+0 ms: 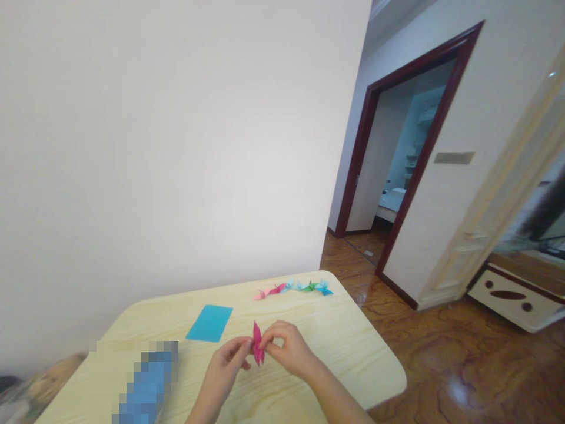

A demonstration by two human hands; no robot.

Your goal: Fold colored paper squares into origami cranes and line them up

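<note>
A magenta folded figure (259, 355) is pinched by the left hand (225, 362) and right hand (291, 348) over the pale table (353, 347), near side, apparently being shaped; a light touch seems called for. Room is left toward the rounded right edge; a blue sheet (209, 323) and small paper figures (277, 288) are set farther off.

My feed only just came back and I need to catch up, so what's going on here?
A person is holding a magenta folded paper over the table, pinching it from one side with the left hand and from the other with the right hand. A flat blue sheet lies beyond the left hand. Near the far edge, toward the right, sits a row of small colored paper figures.
</note>
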